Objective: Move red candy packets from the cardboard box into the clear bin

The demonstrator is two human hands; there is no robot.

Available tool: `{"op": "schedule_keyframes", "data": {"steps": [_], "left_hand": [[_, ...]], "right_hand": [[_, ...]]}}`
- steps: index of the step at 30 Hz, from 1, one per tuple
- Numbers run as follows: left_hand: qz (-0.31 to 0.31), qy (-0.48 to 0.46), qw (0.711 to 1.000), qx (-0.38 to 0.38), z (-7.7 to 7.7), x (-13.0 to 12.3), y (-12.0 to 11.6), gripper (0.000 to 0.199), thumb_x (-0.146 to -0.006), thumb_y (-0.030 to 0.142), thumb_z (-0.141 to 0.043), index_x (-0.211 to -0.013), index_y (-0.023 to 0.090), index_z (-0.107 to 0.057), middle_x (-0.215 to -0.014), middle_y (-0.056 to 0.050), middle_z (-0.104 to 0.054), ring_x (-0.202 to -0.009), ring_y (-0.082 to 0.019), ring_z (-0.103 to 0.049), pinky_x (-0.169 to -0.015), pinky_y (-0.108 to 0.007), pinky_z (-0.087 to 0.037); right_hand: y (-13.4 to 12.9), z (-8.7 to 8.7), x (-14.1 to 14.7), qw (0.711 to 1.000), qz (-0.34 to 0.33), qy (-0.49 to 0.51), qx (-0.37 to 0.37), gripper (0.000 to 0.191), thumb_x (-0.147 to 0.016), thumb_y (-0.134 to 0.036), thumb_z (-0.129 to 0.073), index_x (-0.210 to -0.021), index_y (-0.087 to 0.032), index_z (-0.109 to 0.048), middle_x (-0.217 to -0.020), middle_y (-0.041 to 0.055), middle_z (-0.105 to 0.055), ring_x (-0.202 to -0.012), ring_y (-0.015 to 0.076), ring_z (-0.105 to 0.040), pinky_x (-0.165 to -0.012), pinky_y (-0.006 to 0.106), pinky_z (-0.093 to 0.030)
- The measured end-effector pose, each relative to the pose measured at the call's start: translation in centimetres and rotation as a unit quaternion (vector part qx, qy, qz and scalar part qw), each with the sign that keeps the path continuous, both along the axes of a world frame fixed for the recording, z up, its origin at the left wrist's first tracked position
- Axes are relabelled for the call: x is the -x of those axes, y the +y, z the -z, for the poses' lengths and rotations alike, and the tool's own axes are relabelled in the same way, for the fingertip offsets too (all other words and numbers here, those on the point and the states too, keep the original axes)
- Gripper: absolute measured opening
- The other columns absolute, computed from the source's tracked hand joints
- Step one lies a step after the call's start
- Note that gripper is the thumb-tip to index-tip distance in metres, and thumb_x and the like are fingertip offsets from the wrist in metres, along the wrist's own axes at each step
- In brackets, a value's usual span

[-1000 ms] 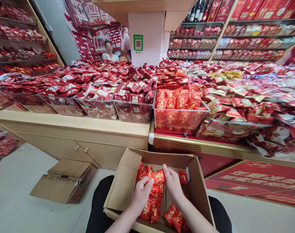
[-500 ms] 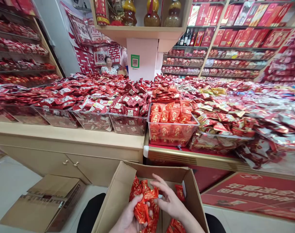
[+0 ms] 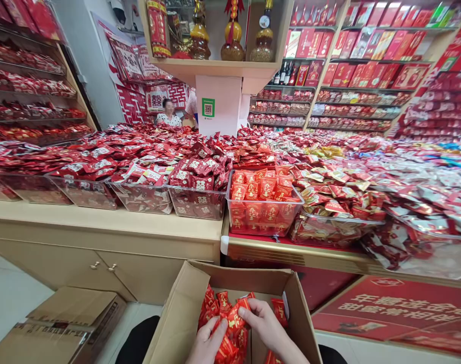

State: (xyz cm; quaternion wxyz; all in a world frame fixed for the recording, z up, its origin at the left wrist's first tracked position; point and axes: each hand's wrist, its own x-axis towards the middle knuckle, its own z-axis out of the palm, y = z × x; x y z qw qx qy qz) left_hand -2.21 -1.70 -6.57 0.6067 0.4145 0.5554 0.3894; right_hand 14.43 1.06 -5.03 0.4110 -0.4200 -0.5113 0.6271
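Note:
Inside an open cardboard box (image 3: 177, 308) between the knees, both hands are among small red candy packets with gold lettering. My left hand (image 3: 205, 342) is closed around several red candy packets (image 3: 225, 349) at the bottom of the view. My right hand (image 3: 264, 323) pinches one red candy packet (image 3: 236, 314) between thumb and fingers, just above the left hand. More packets (image 3: 211, 306) lie against the box's left inner side, and another packet (image 3: 279, 309) is by its right wall. The left palm and the lower packets are partly hidden.
A clear bin (image 3: 264, 217) of similar red packets stands on the counter edge ahead. Other bins (image 3: 196, 205) of wrapped sweets line the wooden counter (image 3: 101, 222). A closed carton (image 3: 59, 323) lies on the floor at left. A person (image 3: 169, 114) is behind the counter.
My right hand has gone from spread fingers to pinching a packet close to my left hand. The view has tilted up slightly.

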Motion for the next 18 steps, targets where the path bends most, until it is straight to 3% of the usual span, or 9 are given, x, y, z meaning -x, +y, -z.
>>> {"op": "schedule_keyframes", "data": {"steps": [4, 11, 15, 18], "left_hand": [[0.034, 0.016, 0.999, -0.007, -0.3, -0.2, -0.2, 0.031, -0.07, 0.048, -0.051, -0.065, 0.018, -0.059, -0.063, 0.001, -0.057, -0.063, -0.014, -0.05, -0.062, -0.022, -0.039], [0.015, 0.011, 0.999, -0.027, -1.4, -0.8, -0.6, 0.029, -0.075, 0.046, -0.045, -0.073, 0.018, -0.055, -0.069, 0.003, -0.054, -0.068, -0.013, -0.046, -0.065, -0.022, -0.036], [0.023, 0.036, 0.998, -0.04, -1.6, -0.8, -0.8, 0.029, -0.076, 0.045, -0.044, -0.07, 0.018, -0.052, -0.065, 0.004, -0.049, -0.064, -0.011, -0.042, -0.062, -0.022, -0.035], [0.016, 0.043, 0.998, -0.046, -1.6, -0.9, -0.9, 0.029, -0.076, 0.045, -0.043, -0.07, 0.018, -0.052, -0.065, 0.003, -0.049, -0.063, -0.011, -0.042, -0.061, -0.021, -0.035]], "right_hand": [[0.0, 0.2, 0.0, 1.0, 0.019, -0.007, 0.014, 0.036, -0.068, -0.048, -0.056, -0.057, -0.014, -0.054, -0.05, -0.0041, -0.045, -0.048, 0.0073, -0.033, -0.048, 0.021, -0.028], [-0.2, 0.0, 0.1, 0.996, 0.059, -0.014, 0.064, 0.042, -0.063, -0.056, -0.057, -0.054, -0.016, -0.048, -0.047, -0.0049, -0.042, -0.046, 0.0071, -0.033, -0.047, 0.021, -0.028], [-0.3, 0.4, 0.3, 0.991, 0.075, 0.025, 0.104, 0.039, -0.064, -0.054, -0.058, -0.06, -0.016, -0.052, -0.051, -0.0042, -0.045, -0.047, 0.0074, -0.035, -0.048, 0.021, -0.031], [-0.3, 0.5, 0.4, 0.99, 0.098, 0.046, 0.094, 0.037, -0.063, -0.05, -0.06, -0.059, -0.015, -0.051, -0.051, -0.0042, -0.045, -0.047, 0.007, -0.035, -0.049, 0.021, -0.031]]}}
